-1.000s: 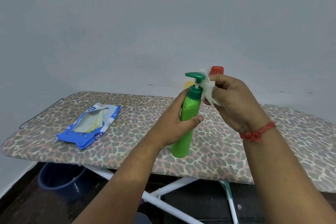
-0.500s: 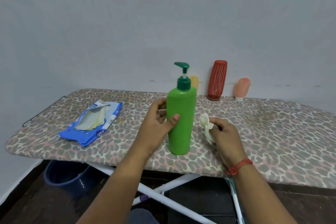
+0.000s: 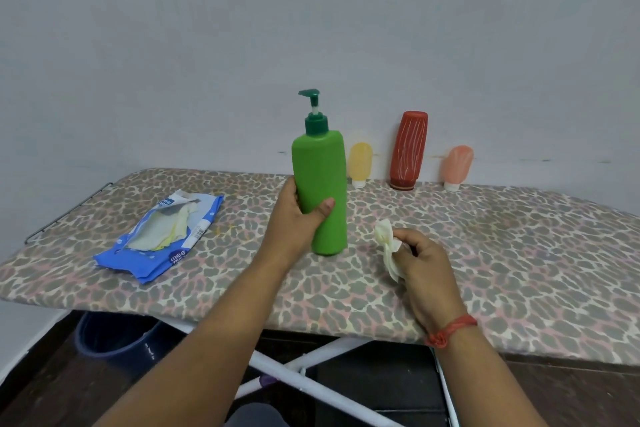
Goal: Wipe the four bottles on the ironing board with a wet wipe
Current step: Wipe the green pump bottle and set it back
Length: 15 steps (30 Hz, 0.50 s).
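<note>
Left hand (image 3: 294, 215) grips green bottle (image 3: 320, 191) (upright) — right hand (image 3: 424, 267) pinches wipe (image 3: 386, 239).

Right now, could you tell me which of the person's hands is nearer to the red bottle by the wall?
The right hand, holding the wet wipe, lies in front of the red bottle; the left hand grips the green pump bottle, further left.

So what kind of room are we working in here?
Probably a laundry or utility corner of a home: an ironing board with a leopard-print cover set against a bare wall, and a blue bucket on the floor beneath it.
</note>
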Available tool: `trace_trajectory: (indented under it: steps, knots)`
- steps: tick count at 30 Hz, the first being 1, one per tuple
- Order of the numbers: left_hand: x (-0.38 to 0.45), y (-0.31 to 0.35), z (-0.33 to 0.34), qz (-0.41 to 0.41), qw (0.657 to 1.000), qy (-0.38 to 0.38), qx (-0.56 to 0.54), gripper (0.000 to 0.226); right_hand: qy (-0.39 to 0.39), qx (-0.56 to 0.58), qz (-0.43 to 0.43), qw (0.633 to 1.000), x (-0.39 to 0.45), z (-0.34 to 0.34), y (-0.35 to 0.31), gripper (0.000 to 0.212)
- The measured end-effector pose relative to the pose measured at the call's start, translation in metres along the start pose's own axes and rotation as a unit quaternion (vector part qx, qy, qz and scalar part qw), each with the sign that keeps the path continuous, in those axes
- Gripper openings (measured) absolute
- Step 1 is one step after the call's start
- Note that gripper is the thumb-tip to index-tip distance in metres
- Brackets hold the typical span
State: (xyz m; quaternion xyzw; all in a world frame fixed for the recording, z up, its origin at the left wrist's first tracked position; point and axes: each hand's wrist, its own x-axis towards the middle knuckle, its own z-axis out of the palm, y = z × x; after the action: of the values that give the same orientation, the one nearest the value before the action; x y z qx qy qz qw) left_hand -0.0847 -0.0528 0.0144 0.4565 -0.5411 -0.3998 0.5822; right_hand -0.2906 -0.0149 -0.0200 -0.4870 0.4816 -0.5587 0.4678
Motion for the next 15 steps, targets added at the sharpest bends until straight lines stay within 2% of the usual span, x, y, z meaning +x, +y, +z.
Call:
trace_trajectory:
  steps: [10,15]
  knots:
    - [0.157,-0.018,-0.019,-0.042,0.995,-0.061,0.062,0.056,-0.034,-0.019,-0.023,0.999,0.005,-0.001,0.004,0.027]
    - [0.192,-0.036,-0.028,-0.061,0.994,-0.076,0.044,0.047,-0.045,0.031,-0.008,0.998,0.007,-0.004,0.009,0.022]
